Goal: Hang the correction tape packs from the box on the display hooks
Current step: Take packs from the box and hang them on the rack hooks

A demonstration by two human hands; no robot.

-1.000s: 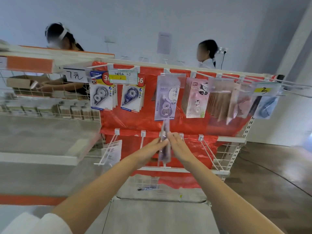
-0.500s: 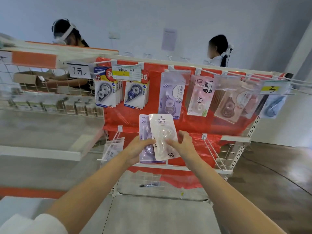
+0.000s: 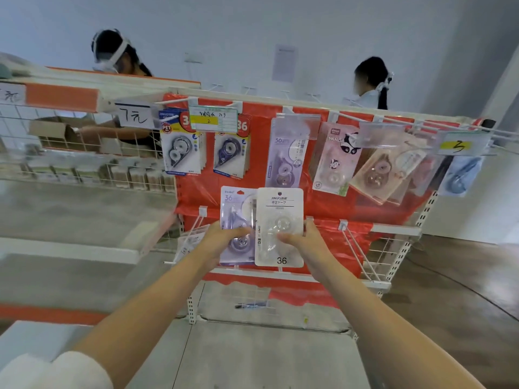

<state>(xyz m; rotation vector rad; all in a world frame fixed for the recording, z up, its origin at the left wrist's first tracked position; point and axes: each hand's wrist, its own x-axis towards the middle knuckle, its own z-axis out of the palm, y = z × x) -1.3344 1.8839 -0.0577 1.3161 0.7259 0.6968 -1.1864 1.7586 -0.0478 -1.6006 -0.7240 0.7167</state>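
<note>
Hands first: our left hand point(image 3: 224, 240) pinches the lower part of a purple correction tape pack point(image 3: 237, 220), thumb across its front, and our right hand point(image 3: 302, 240) grips a white pack point(image 3: 279, 220) printed "JINUO" and "36" by its right edge, thumb on the blister. We hold both packs upright and side by side in front of the red backing point(image 3: 323, 209) of the display rack, the white one overlapping the purple one's right edge. White display hooks point(image 3: 355, 248) jut from the lower rail just right of our right hand. Above, on the top rail, we see hung packs: two blue-and-white stacks point(image 3: 179, 147), a purple pack point(image 3: 285, 158), a pink panda pack point(image 3: 335, 161) and tilted clear ones point(image 3: 387, 169). Two people stand behind the rack.
</note>
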